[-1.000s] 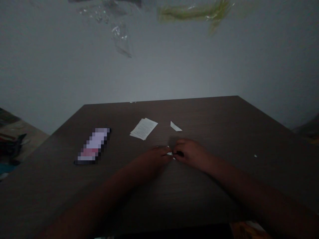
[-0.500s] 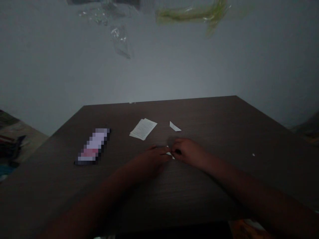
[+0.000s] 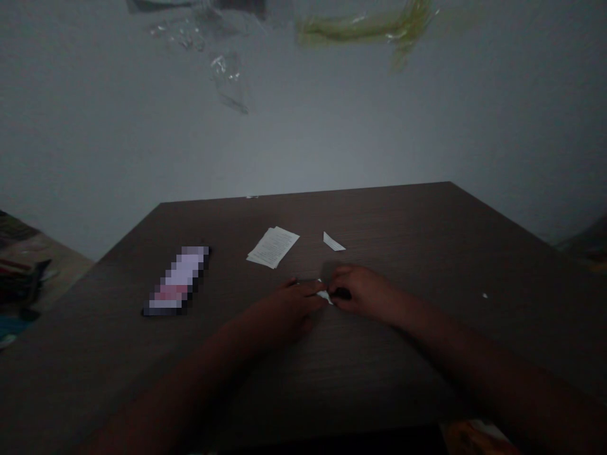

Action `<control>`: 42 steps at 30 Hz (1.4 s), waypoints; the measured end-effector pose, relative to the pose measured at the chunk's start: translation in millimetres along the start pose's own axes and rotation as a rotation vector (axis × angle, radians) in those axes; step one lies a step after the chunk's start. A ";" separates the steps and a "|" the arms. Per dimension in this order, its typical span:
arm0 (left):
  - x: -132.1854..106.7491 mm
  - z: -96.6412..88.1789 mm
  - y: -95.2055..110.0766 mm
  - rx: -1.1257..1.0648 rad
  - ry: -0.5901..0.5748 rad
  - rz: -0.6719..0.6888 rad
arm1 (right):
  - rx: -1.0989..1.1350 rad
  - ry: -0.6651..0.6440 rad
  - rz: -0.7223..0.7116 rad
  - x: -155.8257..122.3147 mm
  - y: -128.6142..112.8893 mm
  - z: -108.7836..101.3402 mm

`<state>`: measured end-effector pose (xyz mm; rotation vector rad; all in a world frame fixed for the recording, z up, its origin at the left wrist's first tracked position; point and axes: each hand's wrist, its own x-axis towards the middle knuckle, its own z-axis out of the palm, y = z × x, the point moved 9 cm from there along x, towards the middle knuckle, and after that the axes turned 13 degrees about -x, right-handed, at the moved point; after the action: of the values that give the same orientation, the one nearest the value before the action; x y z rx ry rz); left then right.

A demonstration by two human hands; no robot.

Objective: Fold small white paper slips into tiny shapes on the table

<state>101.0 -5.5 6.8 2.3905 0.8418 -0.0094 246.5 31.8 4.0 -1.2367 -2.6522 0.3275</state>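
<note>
A small piece of white paper lies on the table between my two hands, mostly covered by fingers. My left hand rests low over the tabletop with its fingers stretched out, their tips pressing on the paper's left side. From the right, my right hand has thumb and fingertips closed in a pinch at the paper's right edge. Beyond the hands lies a narrow folded strip of printed paper. To its left sits a stack of printed paper sheets, slightly fanned.
A phone with a blurred, lit screen lies on the left of the dark wooden table. A tiny white scrap is on the right. Behind the table stands a pale wall with bits of tape on it.
The right fingers have shifted very slightly at the paper's edge, and a little more of the paper shows between the hands. The other papers and the phone stay put.
</note>
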 end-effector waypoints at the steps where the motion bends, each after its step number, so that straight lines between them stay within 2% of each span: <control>1: -0.1 0.4 -1.0 0.000 0.006 0.003 | 0.009 0.000 -0.002 -0.2 0.1 -0.1; 6: 1.3 3.6 -7.1 0.011 0.039 0.013 | 0.029 0.007 0.001 -0.6 0.2 -1.5; 11: 1.7 0.6 -4.6 0.026 0.073 0.037 | -0.021 -0.004 0.043 4.0 1.4 1.5; 20: 0.1 -1.9 -3.8 0.020 0.068 0.064 | -0.063 -0.024 0.130 11.2 5.7 7.1; 28: 0.8 -4.8 -7.5 0.081 0.129 0.018 | -0.052 0.062 0.196 10.1 10.1 5.3; 30: 2.0 -6.0 -5.2 0.083 0.152 0.010 | -0.012 0.115 0.179 7.7 12.7 2.0; 33: 4.6 -7.9 -5.5 0.049 0.192 -0.017 | 0.002 0.173 0.082 4.3 7.2 -0.1; 36: 5.7 -11.1 -10.4 0.022 0.228 -0.067 | -0.022 0.170 -0.014 1.1 -4.6 3.7; 42: 2.5 -14.0 -15.9 -0.023 0.231 -0.086 | 0.026 0.137 -0.037 -3.3 -15.8 7.0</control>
<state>91.4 13.3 9.4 2.3617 1.0438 0.2457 235.2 18.6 1.5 -1.1568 -2.5432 0.2600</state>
